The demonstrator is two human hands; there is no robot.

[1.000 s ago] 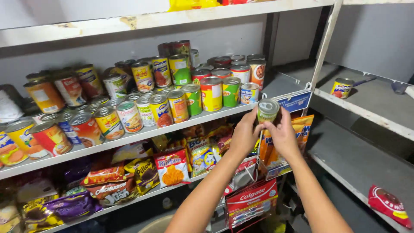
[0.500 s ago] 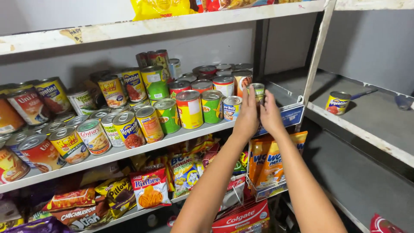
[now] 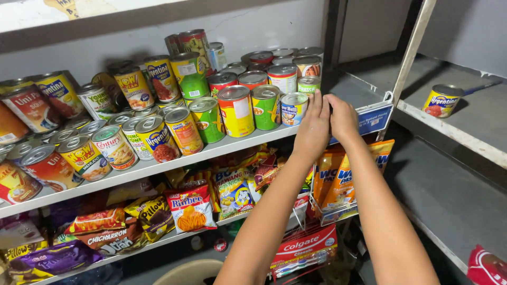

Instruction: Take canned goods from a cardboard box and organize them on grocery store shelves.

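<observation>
Two hands are cupping together at the shelf's (image 3: 158, 166) front edge near its right end, left hand (image 3: 312, 126) and right hand (image 3: 343, 119) touching, fingers curled; whatever they're gripping is hidden. A blue-labelled can (image 3: 293, 108) is standing just beside them.

I am bringing my left hand (image 3: 312, 128) and right hand (image 3: 343, 120) up to the shelf (image 3: 158, 164) edge at frame centre, now hiding the small can.

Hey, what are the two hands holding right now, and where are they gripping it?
It cannot be told. The left hand and right hand are cupped together at the shelf edge beside the cans, hiding anything between them.
</observation>
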